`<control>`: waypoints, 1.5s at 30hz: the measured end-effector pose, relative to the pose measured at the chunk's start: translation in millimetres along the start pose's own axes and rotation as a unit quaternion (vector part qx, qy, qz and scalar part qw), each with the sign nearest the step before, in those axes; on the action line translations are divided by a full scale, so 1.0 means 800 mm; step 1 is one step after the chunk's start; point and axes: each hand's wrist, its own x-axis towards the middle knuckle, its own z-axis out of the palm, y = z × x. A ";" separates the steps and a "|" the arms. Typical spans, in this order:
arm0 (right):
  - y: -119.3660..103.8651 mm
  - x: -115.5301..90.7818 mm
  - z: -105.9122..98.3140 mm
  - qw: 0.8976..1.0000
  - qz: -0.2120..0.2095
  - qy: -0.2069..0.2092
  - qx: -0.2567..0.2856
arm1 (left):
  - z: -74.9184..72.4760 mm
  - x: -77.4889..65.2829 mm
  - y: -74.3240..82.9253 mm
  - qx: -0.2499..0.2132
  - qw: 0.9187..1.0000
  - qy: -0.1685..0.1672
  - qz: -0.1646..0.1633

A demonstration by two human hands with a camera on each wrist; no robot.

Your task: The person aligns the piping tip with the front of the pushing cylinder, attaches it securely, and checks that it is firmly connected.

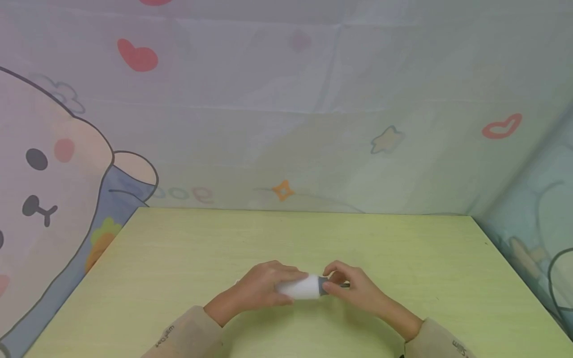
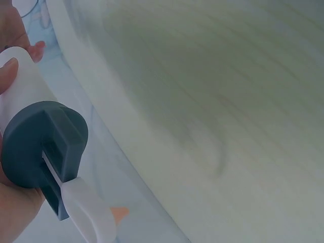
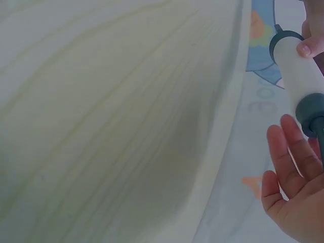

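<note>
Over the near middle of the table, a white tube with dark grey-green ends lies sideways in two hands. My left hand grips the white body around its left part. In the left wrist view, a dark end piece carries a slotted bracket and a white lever. My right hand pinches the dark cap at the other end with thumb and index finger. From that cap a thin dark stem sticks out toward the right palm. The right hand's other fingers stay extended in the right wrist view.
A light yellow-green table spreads beneath the hands. Behind it hangs a pale cloth backdrop with hearts, stars and a cartoon bear at left. Another cloth closes off the right side.
</note>
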 end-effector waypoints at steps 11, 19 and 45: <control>0.005 0.000 0.002 0.995 -0.076 0.013 -0.059 | -0.001 -0.001 -0.002 -0.008 1.000 -0.001 -0.005; 0.000 0.001 0.001 1.000 -0.018 -0.008 -0.007 | 0.000 0.000 -0.001 -0.012 1.000 -0.006 -0.011; 0.005 -0.004 0.004 0.999 -0.026 -0.007 -0.032 | 0.003 0.000 0.007 -0.014 1.000 -0.022 -0.008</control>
